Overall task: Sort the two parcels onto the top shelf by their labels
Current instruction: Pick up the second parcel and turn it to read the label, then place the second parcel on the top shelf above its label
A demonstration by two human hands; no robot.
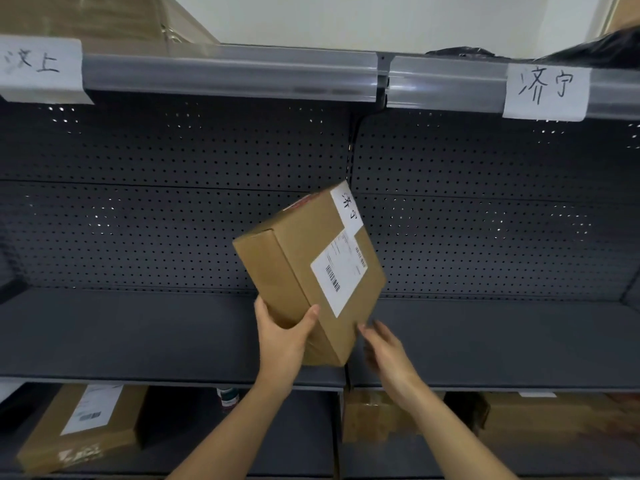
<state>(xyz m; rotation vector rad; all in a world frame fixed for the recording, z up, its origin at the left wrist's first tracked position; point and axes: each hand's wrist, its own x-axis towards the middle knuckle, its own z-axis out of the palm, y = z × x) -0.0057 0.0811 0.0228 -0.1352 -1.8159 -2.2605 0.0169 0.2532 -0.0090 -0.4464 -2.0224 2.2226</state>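
A brown cardboard parcel (304, 268) is held tilted in front of the dark shelving, with a white handwritten label at its top corner and a barcode sticker on its face. My left hand (282, 336) grips its lower end, thumb on the front face. My right hand (388, 355) hovers with fingers apart just right of the parcel's lower corner, apart from it or barely touching. The top shelf edge (228, 76) carries a handwritten paper sign at the left (40, 69) and another at the right (546, 92). A second parcel (83, 427) lies on the lower shelf, at the left.
A dark middle shelf board (138, 334) runs across, backed by perforated panels. More cardboard boxes (377, 417) and a small bottle (228, 396) sit on the lower shelf. A black bag (595, 46) lies on the top shelf at the right.
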